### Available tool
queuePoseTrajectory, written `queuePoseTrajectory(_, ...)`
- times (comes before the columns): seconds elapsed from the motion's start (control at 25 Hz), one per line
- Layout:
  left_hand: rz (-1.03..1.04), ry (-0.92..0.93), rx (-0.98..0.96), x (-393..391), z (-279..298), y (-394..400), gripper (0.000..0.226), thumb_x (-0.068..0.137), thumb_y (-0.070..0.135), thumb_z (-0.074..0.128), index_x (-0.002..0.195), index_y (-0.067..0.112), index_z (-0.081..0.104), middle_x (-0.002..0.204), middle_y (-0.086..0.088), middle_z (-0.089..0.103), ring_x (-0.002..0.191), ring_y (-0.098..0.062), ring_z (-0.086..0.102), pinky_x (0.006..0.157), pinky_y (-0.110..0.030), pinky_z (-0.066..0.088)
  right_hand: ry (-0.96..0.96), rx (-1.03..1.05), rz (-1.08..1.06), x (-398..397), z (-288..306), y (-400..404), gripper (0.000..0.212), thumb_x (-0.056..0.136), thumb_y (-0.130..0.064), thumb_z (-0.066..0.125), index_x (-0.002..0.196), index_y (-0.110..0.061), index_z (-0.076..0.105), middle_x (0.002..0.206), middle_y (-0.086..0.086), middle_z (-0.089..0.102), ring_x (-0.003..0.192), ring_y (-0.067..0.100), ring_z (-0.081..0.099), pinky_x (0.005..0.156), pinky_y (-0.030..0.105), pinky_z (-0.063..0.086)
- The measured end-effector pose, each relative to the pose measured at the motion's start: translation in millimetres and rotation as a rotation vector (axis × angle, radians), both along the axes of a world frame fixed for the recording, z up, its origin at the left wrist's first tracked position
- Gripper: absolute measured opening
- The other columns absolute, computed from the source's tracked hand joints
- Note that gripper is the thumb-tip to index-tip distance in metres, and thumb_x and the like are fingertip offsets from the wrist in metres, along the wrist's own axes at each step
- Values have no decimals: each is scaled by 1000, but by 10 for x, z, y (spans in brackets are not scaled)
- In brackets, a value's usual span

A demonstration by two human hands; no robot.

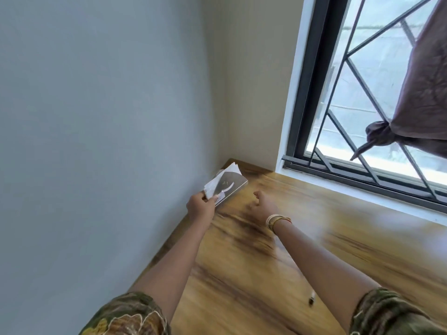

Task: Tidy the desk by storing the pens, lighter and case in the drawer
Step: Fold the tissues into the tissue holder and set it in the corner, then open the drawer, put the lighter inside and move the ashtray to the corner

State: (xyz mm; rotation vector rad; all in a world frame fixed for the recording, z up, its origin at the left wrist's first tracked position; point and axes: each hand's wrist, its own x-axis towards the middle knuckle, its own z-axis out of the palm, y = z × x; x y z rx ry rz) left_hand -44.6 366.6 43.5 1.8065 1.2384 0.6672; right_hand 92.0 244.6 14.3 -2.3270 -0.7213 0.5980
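Observation:
My left hand (201,206) grips the near end of a flat silver case (230,186) with white papers sticking out of it. The case is in the far left corner of the wooden desk (314,250), against the wall; I cannot tell whether it rests on the desk. To the case's right, my right hand (264,206) hovers just above the desk with fingers apart, holding nothing. A small dark pen (312,298), blurred, lies on the desk near my right arm. No drawer or lighter is in view.
A pale wall (108,129) borders the desk on the left. A barred window (362,117) runs along the back right, with a knotted brown curtain (420,105) hanging in front of it. Bangles circle my right wrist.

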Motion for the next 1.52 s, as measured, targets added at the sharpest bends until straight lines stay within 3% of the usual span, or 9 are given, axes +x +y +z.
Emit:
queuePoseTrajectory(0.16,30,-14,14,338,-21,127,15,81,19,74,82,5,70,69,-2,63,66,-20,52,57,-25,32,-257,-185,166,129,-217,-15,51,83,-21,51,132,-11,44,146,9,40,132,28,40,105,41,40)
queuePoseTrajectory(0.32,83,-60,12,686,-82,243,21,81,19,74,76,0,66,75,-12,70,66,-27,60,57,-27,38,-422,-206,200,115,-307,-85,61,91,-36,37,147,-17,27,159,3,19,147,21,18,114,43,29)
queuePoseTrajectory(0.52,163,-93,30,885,-152,269,26,80,16,74,66,6,54,72,-16,66,64,-26,56,52,-26,30,-438,-214,225,125,-343,-118,61,93,-35,34,150,-18,21,161,1,13,148,18,12,116,42,25)
queuePoseTrajectory(0.84,178,-70,66,875,-327,267,19,82,16,72,81,-1,64,78,-15,68,71,-29,60,61,-27,40,-419,-190,236,147,-325,-137,60,95,-35,34,151,-18,19,161,2,10,149,19,9,116,44,25)
queuePoseTrajectory(1.04,142,-79,71,854,-357,222,26,81,16,72,68,11,49,66,-4,56,63,-24,53,56,-26,36,-404,-188,242,156,-334,-145,61,95,-35,34,151,-18,18,161,2,10,149,19,8,117,44,23)
queuePoseTrajectory(1.16,123,-105,14,839,-371,191,23,77,15,75,89,6,56,86,-6,63,80,-27,61,65,-29,46,-373,-185,240,148,-316,-143,61,95,-35,36,151,-18,19,161,2,10,149,20,8,117,45,23)
queuePoseTrajectory(1.28,146,-75,-48,806,-343,19,65,70,18,82,124,6,48,124,-15,56,113,-32,56,93,-38,45,-341,-250,280,197,-243,-127,67,90,-37,45,150,-17,23,161,3,13,148,21,13,117,43,25)
queuePoseTrajectory(1.4,117,61,-112,745,-269,-266,76,77,20,78,139,8,34,137,-20,43,120,-37,50,95,-41,44,-277,-309,336,234,-89,-188,62,82,-36,56,138,-14,41,150,5,37,134,26,40,107,39,39)
queuePoseTrajectory(1.52,6,237,-119,620,-244,-546,64,85,27,70,139,12,39,140,-17,37,118,-34,53,94,-41,48,-301,-318,350,89,-14,-409,45,81,-33,53,123,-17,51,130,3,57,115,25,55,98,38,44)
